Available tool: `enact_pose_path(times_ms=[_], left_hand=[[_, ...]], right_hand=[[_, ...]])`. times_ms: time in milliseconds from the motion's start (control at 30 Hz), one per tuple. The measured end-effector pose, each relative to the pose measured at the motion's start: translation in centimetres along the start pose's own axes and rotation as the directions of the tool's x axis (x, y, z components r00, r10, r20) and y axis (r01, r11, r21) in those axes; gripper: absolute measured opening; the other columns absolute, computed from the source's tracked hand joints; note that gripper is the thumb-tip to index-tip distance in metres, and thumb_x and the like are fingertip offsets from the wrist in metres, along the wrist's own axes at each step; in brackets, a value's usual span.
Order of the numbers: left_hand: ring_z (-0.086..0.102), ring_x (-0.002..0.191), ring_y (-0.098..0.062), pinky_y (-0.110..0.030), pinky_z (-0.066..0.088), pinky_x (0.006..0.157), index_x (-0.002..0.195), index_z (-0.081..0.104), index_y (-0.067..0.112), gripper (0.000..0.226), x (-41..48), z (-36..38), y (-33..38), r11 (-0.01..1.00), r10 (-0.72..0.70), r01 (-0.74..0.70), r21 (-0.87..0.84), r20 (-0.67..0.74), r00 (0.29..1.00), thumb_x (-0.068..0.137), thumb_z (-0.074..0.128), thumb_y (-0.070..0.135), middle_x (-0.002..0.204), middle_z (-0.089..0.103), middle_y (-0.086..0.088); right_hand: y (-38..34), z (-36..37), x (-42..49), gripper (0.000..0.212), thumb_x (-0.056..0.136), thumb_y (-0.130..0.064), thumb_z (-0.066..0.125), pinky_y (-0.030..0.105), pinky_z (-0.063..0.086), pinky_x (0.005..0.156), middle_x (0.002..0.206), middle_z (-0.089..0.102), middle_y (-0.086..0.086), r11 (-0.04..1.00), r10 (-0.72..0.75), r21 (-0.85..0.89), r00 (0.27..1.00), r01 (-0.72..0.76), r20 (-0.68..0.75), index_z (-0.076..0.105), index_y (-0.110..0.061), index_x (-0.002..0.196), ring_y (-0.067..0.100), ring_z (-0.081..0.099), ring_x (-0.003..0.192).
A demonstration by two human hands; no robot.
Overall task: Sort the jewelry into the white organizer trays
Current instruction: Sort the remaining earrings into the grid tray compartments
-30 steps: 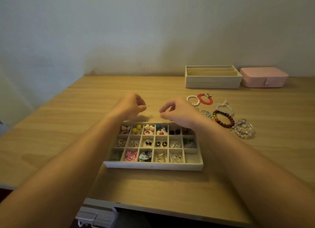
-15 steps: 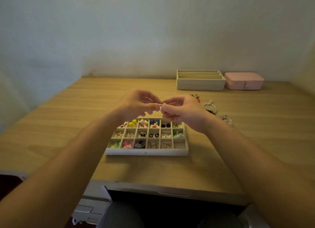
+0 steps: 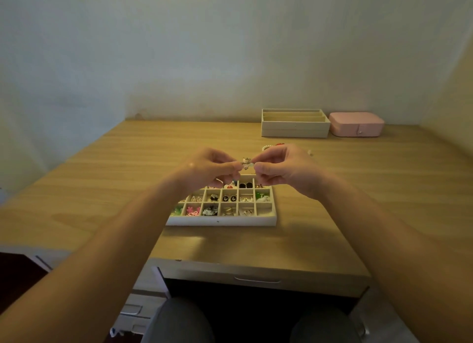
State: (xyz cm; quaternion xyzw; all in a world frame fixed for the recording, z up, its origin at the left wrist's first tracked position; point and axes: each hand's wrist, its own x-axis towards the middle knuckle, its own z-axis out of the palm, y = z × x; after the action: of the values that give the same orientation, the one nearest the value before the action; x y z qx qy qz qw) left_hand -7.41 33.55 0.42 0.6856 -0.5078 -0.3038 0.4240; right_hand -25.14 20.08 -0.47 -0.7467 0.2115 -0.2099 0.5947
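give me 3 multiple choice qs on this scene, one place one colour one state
1. The small silvery piece, relative to the compartment tray, is: A held in the air, outside it; B in its near row; C under it.
2. The closed box at far right is: A blue; B pink; C black.
3. The left grip and right grip: A lie flat; B both pinch the piece; C are hidden.
1 A, it shows pinched in mid-air. 2 B, pink lid and sides. 3 B, both meet on it.

The left hand and right hand have met, pinching a silvery trinket.
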Motion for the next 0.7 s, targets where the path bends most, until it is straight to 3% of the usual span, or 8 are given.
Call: enact_pose_path(times_ms=[167, 367, 500, 700], left_hand=[[0.059, 0.064, -0.009, -0.02, 0.047, 0.059, 0.095, 0.069, 0.012, 0.022, -0.3, 1.2, -0.9, 0.995, -0.079, 0.081, -0.055, 0.037, 0.996, 0.101, 0.055, 0.027, 0.076, 0.069, 0.002], [0.056, 0.065, -0.012, -0.02, 0.045, 0.057, 0.092, 0.065, 0.012, 0.026, -0.7, 2.4, -1.3, 0.988, -0.125, 0.131, -0.083, 0.074, 0.989, 0.105, 0.048, 0.027, 0.077, 0.067, -0.002], [0.057, 0.066, -0.015, -0.024, 0.046, 0.06, 0.089, 0.064, 0.011, 0.03, -1.0, 3.0, -1.4, 0.982, -0.119, 0.132, -0.136, 0.095, 0.988, 0.106, 0.045, 0.026, 0.077, 0.067, -0.003], [0.061, 0.072, -0.021, -0.029, 0.046, 0.062, 0.093, 0.068, 0.01, 0.033, -1.2, 3.5, -1.8, 0.972, -0.139, 0.159, -0.174, 0.12, 0.983, 0.107, 0.043, 0.025, 0.083, 0.072, -0.009]], right_hand=[[0.2, 0.0, -0.1, 0.012, 0.091, -0.005, 0.073, 0.035, 0.063, 0.073, 0.086, 0.073, 0.013, 0.996, -0.023, -0.084, 0.999, 0.021, -0.023, 0.075, -0.007, 0.103, 0.022, 0.07, 0.074], [0.1, 0.2, 0.1, 0.024, 0.088, -0.008, 0.077, 0.023, 0.059, 0.063, 0.085, 0.076, 0.004, 0.978, -0.082, -0.202, 0.989, 0.055, -0.124, 0.071, -0.018, 0.109, 0.016, 0.074, 0.073], [-0.2, 0.3, 0.3, 0.018, 0.087, -0.01, 0.079, 0.031, 0.064, 0.068, 0.087, 0.076, 0.004, 0.968, -0.129, -0.238, 0.975, 0.084, -0.183, 0.073, -0.016, 0.102, 0.021, 0.074, 0.08], [-0.8, 0.5, 0.1, 0.016, 0.088, -0.009, 0.077, 0.035, 0.063, 0.071, 0.087, 0.077, 0.006, 0.982, -0.108, -0.171, 0.981, 0.079, -0.162, 0.073, -0.012, 0.104, 0.02, 0.075, 0.079]])
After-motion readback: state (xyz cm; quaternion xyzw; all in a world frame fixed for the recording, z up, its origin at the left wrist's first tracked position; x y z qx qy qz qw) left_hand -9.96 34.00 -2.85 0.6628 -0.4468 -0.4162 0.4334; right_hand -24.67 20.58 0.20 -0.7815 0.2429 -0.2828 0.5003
